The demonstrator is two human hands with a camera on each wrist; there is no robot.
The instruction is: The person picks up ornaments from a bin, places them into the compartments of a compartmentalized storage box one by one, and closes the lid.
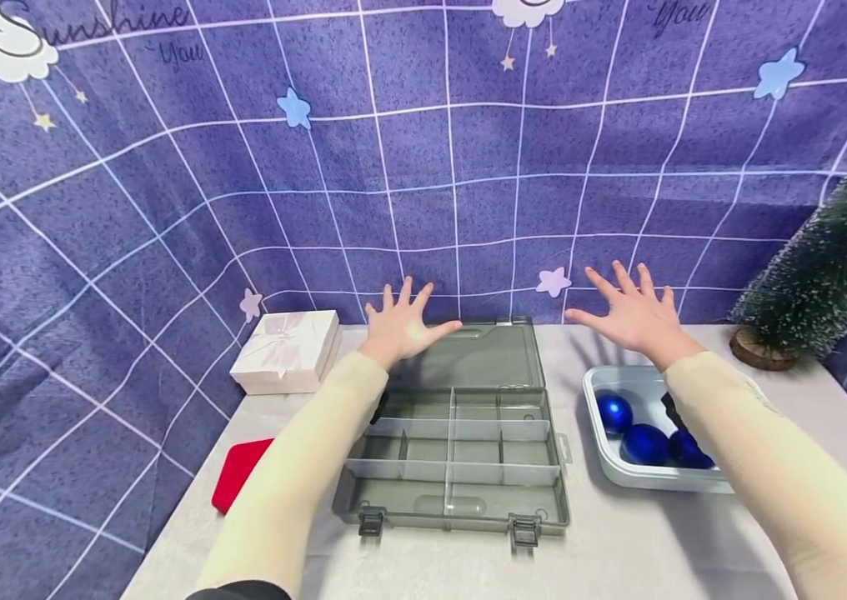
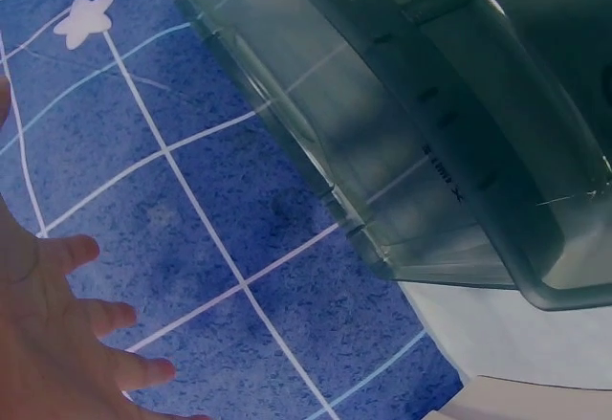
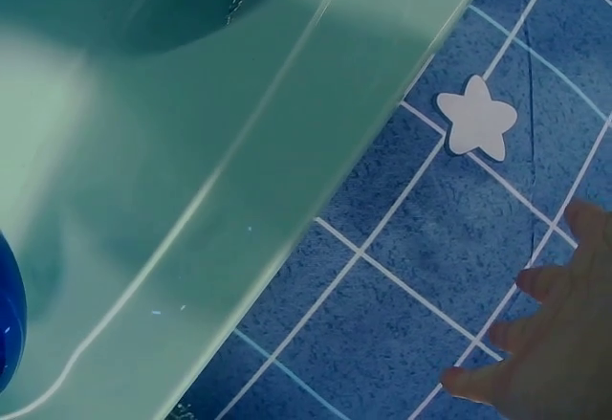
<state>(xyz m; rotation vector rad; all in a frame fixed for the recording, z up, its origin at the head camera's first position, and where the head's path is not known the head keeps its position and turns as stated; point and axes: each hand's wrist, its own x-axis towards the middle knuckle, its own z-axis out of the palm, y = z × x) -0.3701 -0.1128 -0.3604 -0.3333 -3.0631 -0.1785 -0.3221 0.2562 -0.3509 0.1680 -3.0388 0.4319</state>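
Note:
Fingers spread, my left hand (image 1: 398, 327) is held above the back left of a grey see-through divided plastic box (image 1: 446, 529), whose lid (image 1: 483, 354) lies folded back toward the curtain. My right hand (image 1: 633, 317), also with spread fingers, is over the far side of a pale plastic tub (image 1: 618, 475). Inside that tub are several shiny blue balls (image 1: 644, 444), partly hidden by my right forearm. Neither hand holds anything. The left wrist view shows the left hand (image 2: 57, 315) beside the box; the right wrist view shows the right hand (image 3: 545, 334) past the tub's rim.
A white gift box (image 1: 284, 354) with a ribbon pattern stands at the back left. In front of it lies a red object (image 1: 239, 471), half covered by my left sleeve. A small artificial fir tree (image 1: 836, 258) is at the right. Behind the table hangs a blue gridded curtain (image 1: 423, 208).

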